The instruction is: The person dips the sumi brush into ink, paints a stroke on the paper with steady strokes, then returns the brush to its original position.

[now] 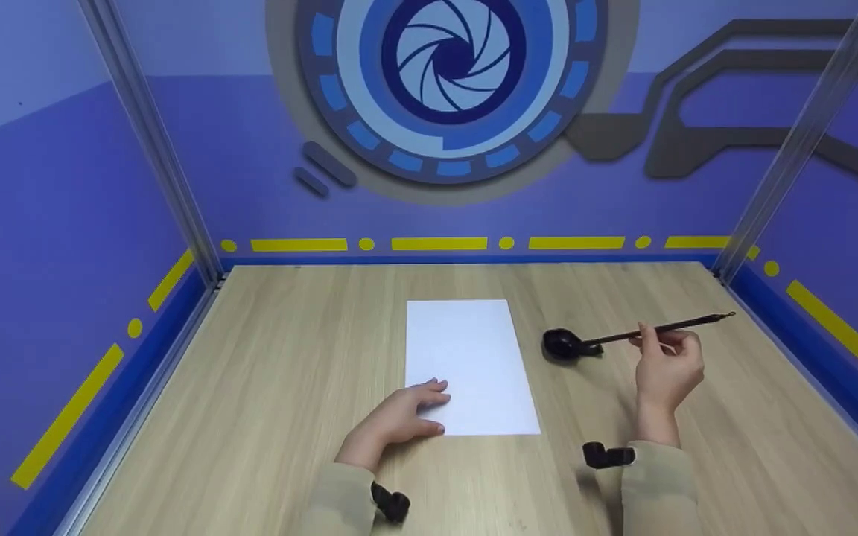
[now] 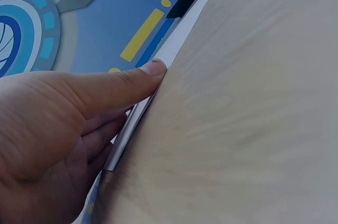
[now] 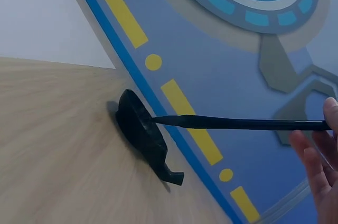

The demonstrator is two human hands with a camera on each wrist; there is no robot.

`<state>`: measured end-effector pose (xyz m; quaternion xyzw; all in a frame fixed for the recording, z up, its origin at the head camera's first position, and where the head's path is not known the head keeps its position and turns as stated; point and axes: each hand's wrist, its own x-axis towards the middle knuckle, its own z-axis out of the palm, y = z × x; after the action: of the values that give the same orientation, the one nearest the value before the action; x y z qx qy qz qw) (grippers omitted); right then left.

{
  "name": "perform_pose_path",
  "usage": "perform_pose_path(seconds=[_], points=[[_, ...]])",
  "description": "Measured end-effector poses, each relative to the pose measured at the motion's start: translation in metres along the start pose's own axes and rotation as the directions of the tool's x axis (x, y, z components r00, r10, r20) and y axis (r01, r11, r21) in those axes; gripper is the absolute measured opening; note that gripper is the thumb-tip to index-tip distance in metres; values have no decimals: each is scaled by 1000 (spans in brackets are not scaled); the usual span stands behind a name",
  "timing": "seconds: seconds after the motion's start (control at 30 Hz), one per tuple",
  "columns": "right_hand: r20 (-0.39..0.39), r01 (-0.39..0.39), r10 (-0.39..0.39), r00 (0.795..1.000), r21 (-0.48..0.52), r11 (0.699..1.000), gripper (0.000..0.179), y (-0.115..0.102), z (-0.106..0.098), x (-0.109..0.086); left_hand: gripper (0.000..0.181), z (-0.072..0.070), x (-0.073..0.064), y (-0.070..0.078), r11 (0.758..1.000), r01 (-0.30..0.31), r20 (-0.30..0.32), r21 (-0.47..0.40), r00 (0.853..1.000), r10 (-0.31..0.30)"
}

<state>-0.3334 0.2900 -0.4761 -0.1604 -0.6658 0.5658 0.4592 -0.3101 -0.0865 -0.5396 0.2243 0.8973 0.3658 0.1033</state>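
Observation:
A white sheet of paper (image 1: pixel 468 350) lies on the wooden table. My left hand (image 1: pixel 399 412) rests on its near left corner, fingers spread over the sheet and thumb (image 2: pixel 150 71) at its near edge. To the right of the paper sits a small black ink dish (image 1: pixel 558 344) with a short spout. My right hand (image 1: pixel 666 376) pinches a black writing brush (image 1: pixel 686 324) by its shaft. The brush slants, its dark tip at the dish (image 3: pixel 138 126) in the right wrist view; I cannot tell whether it touches the bottom.
The light wooden table (image 1: pixel 265 372) is bounded by a blue-purple back wall (image 1: pixel 213 164) and side walls. Metal posts (image 1: pixel 161 141) stand at the far corners. A black camera mount (image 1: pixel 608 455) sits on each wrist.

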Motion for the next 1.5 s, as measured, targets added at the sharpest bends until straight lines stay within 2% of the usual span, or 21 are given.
perform_pose_path(seconds=[0.23,0.53,0.9,1.23,1.5], points=[[-25,10,-8,1000,82,997,27,-10,-1,2,51,-1,0,0,1000,-3,2,18,1000,3],[24,17,-21,999,151,988,30,-15,0,-2,51,0,0,0,1000,-7,0,9,1000,7],[34,-46,39,999,221,974,29,-30,-3,-5,51,1,0,1,1000,-3,-12,21,1000,3],[61,-103,88,994,326,940,33,-46,-6,-6,53,-1,-2,-1,1000,-8,13,-15,1000,8],[106,-157,121,987,453,877,35,-47,4,-8,51,0,0,0,1000,10,3,-5,1000,-10]])
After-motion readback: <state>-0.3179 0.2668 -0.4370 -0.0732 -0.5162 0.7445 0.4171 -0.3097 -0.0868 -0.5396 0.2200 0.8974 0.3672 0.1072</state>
